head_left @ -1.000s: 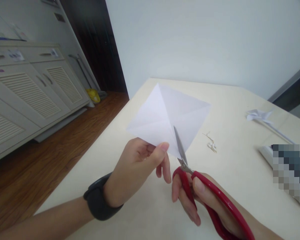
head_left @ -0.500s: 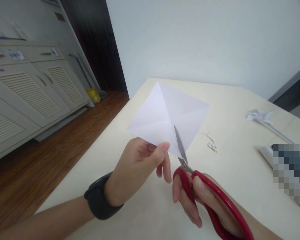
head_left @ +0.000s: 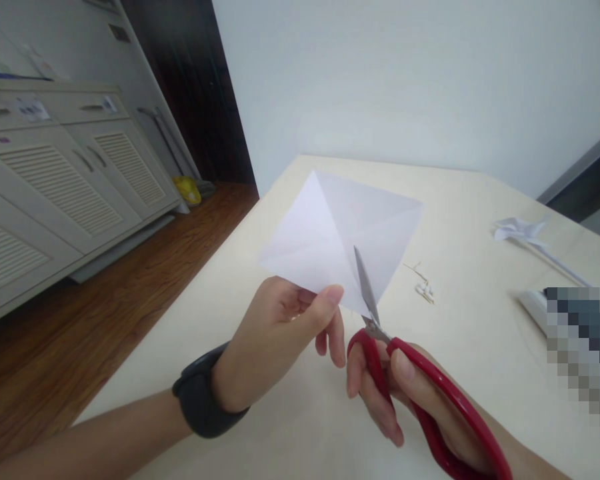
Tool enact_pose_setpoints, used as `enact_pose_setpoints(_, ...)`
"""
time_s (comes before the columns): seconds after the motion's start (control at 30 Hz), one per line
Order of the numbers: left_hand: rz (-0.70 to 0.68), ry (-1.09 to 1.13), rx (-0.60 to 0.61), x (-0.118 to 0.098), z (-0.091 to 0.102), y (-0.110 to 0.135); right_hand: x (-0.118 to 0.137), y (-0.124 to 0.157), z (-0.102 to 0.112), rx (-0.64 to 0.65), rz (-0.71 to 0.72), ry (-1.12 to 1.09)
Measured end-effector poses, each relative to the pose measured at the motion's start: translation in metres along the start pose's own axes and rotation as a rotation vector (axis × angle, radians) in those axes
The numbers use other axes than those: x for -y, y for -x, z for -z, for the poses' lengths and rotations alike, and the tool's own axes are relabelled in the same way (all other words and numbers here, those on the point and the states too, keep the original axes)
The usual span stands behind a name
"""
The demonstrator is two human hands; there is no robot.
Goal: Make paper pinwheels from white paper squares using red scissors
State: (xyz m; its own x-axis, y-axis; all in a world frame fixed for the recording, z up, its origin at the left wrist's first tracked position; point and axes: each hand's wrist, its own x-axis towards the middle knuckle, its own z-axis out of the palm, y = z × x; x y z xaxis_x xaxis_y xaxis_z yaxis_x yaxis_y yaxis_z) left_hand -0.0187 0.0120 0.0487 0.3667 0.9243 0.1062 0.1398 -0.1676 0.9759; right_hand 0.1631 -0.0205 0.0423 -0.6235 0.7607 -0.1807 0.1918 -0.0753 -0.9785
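A square sheet of white paper point(head_left: 310, 233) with diagonal creases is held above the table by my left hand point(head_left: 290, 327), its thumb on top near the front edge and the fingers beneath. My right hand point(head_left: 405, 387) grips red-handled scissors point(head_left: 380, 333). Their blades are parted around the paper's near corner, with the upper blade lying over the sheet along a crease. The lower blade is mostly hidden under the paper. A dark watch band is on my left wrist.
On the pale table point(head_left: 260, 433), a small pile of pins or similar bits point(head_left: 425, 290) lies right of the paper. Farther right are a white paper pinwheel point(head_left: 520, 231) on a stick and a partly pixelated object point(head_left: 580, 347). A white cabinet point(head_left: 70, 173) stands left.
The paper has tilted slightly and shifted a little to the right, together with the scissors and both hands. Its near corner remains between the blades.
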Motion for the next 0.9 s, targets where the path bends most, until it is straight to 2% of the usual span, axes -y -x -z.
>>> enact_pose_setpoints(0.1, -0.004, -0.007, 0.015, 0.0, 0.0, -0.001, -0.001, -0.001, -0.001, -0.012, 0.132, -0.067)
enact_pose_setpoints(0.2, -0.007, -0.005, 0.017, 0.0, 0.001, -0.001, -0.007, -0.003, -0.002, -0.011, 0.063, -0.05)
enact_pose_setpoints(0.33, -0.014, 0.0, 0.009, 0.001, 0.001, 0.0, -0.016, -0.005, -0.001, 0.004, 0.147, -0.122)
enact_pose_setpoints(0.9, -0.019, -0.019, 0.007, 0.0, 0.001, 0.0, -0.026, -0.005, -0.002, 0.015, 0.087, -0.12)
